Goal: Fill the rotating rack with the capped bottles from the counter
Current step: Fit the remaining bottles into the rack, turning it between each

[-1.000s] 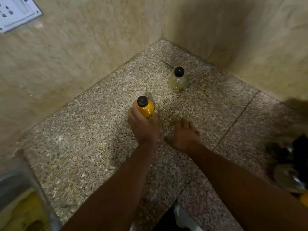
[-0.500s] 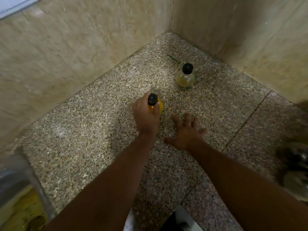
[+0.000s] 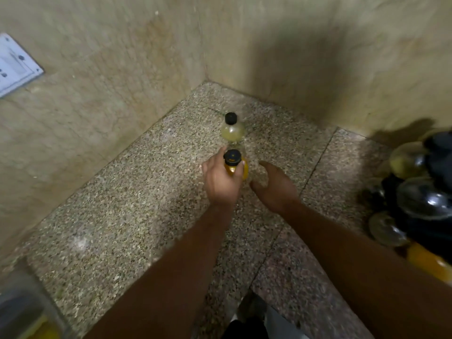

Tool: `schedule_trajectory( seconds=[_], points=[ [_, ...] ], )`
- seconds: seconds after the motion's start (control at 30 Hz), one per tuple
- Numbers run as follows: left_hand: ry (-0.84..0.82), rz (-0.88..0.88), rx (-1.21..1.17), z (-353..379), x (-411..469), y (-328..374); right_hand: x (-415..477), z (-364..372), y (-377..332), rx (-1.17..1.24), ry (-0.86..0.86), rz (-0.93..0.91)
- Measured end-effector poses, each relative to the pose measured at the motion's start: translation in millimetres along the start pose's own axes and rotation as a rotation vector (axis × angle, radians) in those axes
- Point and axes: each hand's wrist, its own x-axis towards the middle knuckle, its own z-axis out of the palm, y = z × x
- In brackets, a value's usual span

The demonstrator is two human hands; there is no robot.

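Half-hiding orange bottle point(image 3: 233, 161), left hand point(image 3: 220, 183), rack point(image 3: 420, 194) blurred

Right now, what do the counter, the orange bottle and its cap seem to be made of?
The counter is speckled stone, likely polished granite: grainy flecks, faint sheen. The orange bottle is probably clear plastic: orange content shows through. Its cap is black, matte, probably plastic; blur hides detail.

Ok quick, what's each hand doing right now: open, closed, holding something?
Left hand: grips the orange bottle.
Right hand: open, holding nothing, just beside that bottle.
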Motion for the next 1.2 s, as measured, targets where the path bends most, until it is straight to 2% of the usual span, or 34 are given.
schedule_trajectory(
  seconds=[0.17, 0.3, 0.57, 0.77, 0.9, 1.2],
  points=[
    [-0.075, 0.056, -0.017, 6, -27, 52, -39, -41, 20, 0.148, 0.153, 0.081],
    [-0.138, 0.175, -0.044, 10, -62, 101, -84, -78, 41, 0.236, 0.299, 0.146],
    [-0.361, 0.333, -0.14, 37, -143, 169, -177, -138, 97, 0.373, 0.548, 0.312],
    [-0.499, 0.445, -0.227, 59, -192, 211, -223, -176, 140, 0.855, 0.781, 0.488],
    [-0.563, 0.483, -0.216, 70, -200, 233, -228, -205, 157, 1.144, 0.823, 0.581],
    [-0.606, 0.539, -0.157, 91, -191, 260, -211, -235, 173, 1.22, 0.719, 0.587]
  ],
)
